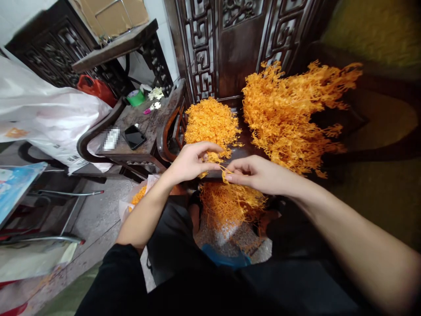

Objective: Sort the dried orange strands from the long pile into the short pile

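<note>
Pinches a thin orange strand [224, 168] between thumb and fingers of the left hand [194, 161] and, close by, between thumb and fingers of the right hand [251, 174], with a small orange clump [213, 156] also at the left hand, just above the near edge of the dark wooden seat [242, 153]. Shows on that seat a compact orange pile [212, 120] just beyond the left hand and a larger, stringy orange heap [287, 114] beyond the right, with more orange strands [230, 204] lower down, below the hands. Shows a black phone [134, 137] on a wooden side table [126, 116] at the left.
</note>
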